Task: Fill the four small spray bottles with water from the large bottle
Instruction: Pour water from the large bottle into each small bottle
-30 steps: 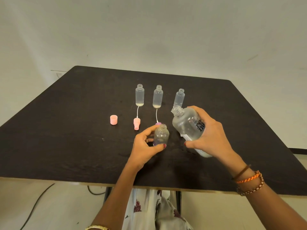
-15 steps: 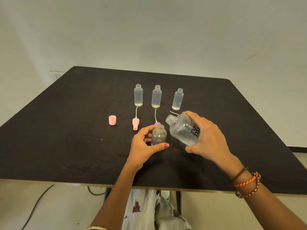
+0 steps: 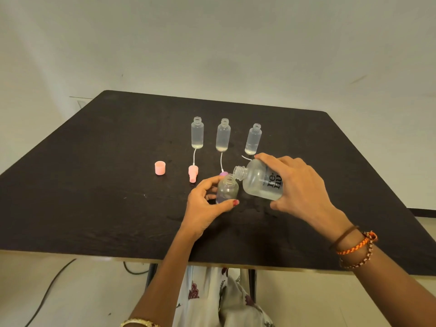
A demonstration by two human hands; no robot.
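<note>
Right hand [image 3: 299, 185] gripping large bottle [image 3: 262, 180] tipped left, mouth just over small spray bottle [image 3: 227, 190] held upright by left hand [image 3: 205, 204] on dark surface [image 3: 94, 185], three uncapped small bottles [image 3: 223, 135] in a row behind, pink cap [image 3: 160, 168] left

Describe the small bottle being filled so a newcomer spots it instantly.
On the dark table, three small bottles stand in a back row. The target bottle is nearer, alone, gripped by the left hand, with the tilted large bottle at its mouth.
</note>
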